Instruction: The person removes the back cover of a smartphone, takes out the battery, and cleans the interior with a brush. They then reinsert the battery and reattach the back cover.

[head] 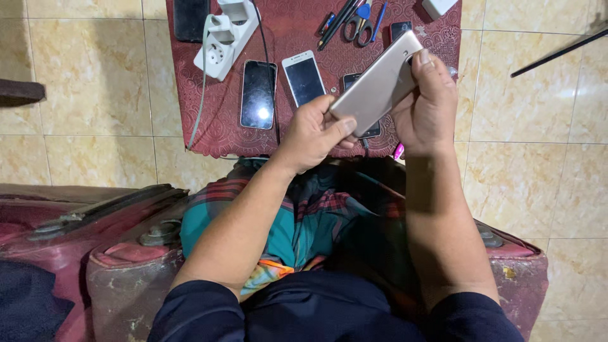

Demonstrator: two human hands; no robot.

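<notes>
2 hands, left hand point(315, 132) and right hand point(425, 101), pinch the gold phone point(377, 83) by opposite ends; it looks rigid, light, slick and likely fragile, best gripped along its edges

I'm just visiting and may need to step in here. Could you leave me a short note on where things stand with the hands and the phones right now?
Left hand: grips the lower end of the gold phone, thumb on its back.
Right hand: holds the upper end, fingertip by the camera.
The phone is held back-up, above the red cloth.
On the cloth: a black phone, a white phone, a power strip, scissors, pens.
Done: gold phone picked up, back cover seemingly on.
Left: everything else; the other phones lie untouched.
</notes>
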